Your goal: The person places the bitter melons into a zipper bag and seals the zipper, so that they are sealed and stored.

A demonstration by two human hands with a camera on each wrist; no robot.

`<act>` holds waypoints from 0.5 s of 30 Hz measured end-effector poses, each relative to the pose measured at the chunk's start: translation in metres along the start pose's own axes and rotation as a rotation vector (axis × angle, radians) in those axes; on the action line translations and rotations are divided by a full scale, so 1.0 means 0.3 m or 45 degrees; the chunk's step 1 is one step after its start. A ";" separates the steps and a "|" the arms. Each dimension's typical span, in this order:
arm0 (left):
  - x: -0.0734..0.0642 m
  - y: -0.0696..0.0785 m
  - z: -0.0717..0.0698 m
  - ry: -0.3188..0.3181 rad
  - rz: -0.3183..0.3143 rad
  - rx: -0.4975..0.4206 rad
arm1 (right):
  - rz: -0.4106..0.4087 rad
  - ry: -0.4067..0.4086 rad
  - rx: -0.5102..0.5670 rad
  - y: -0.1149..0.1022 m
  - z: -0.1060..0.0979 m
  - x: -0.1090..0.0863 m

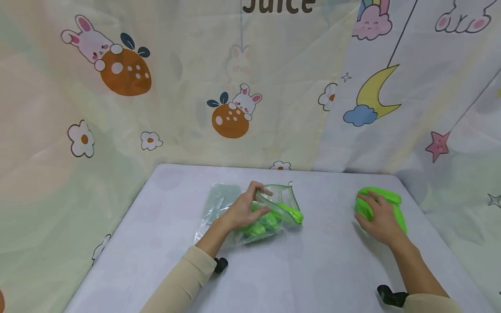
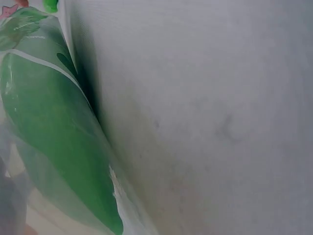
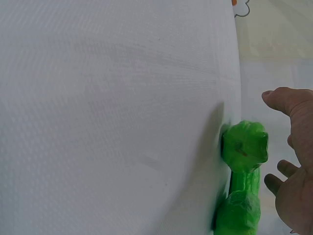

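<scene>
A clear zip-top bag [image 1: 282, 193] lies on the table with its mouth spread open. Its rim is pinched between the thumb and fingers of my left hand [image 1: 243, 209]. Bright green rounded pieces [image 1: 256, 228] fill the bag, and one long piece reaches toward its right side. In the left wrist view, green shows through the film of the bag [image 2: 58, 142]. Over at the right, my right hand [image 1: 379, 221] is spread above a bright green knobbed thing [image 1: 385, 194]. The right wrist view shows that thing [image 3: 244, 147] like a dumbbell, beside my loosely spread fingers.
Another clear plastic sheet or bag [image 1: 221, 200] lies left of the held bag, partly under my arm. The white table [image 1: 313, 269] ends at a printed cloth backdrop [image 1: 274, 121]. Black wrist cameras [image 1: 391, 296] are worn under both forearms.
</scene>
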State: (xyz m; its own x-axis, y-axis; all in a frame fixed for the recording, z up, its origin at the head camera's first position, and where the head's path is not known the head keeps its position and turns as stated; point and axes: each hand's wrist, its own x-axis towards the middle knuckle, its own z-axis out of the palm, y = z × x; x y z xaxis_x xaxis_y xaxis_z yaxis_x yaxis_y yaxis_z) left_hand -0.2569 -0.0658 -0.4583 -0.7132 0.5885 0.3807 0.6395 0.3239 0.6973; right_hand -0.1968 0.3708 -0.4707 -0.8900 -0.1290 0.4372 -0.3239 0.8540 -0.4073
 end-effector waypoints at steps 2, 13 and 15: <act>-0.002 0.000 -0.002 0.016 -0.001 -0.026 | 0.017 -0.006 -0.016 0.008 0.008 0.000; -0.007 -0.007 -0.003 0.008 0.033 -0.106 | 0.205 -0.109 -0.054 0.016 0.023 -0.019; -0.009 -0.009 -0.004 0.011 0.021 -0.119 | 0.222 -0.125 -0.070 0.011 0.024 -0.015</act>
State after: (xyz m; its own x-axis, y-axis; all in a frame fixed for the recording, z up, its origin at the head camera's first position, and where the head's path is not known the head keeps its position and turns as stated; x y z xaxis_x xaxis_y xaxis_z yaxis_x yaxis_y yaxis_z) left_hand -0.2571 -0.0692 -0.4604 -0.7055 0.5867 0.3976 0.6220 0.2437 0.7441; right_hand -0.1963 0.3706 -0.4799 -0.9590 -0.0231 0.2825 -0.1466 0.8934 -0.4246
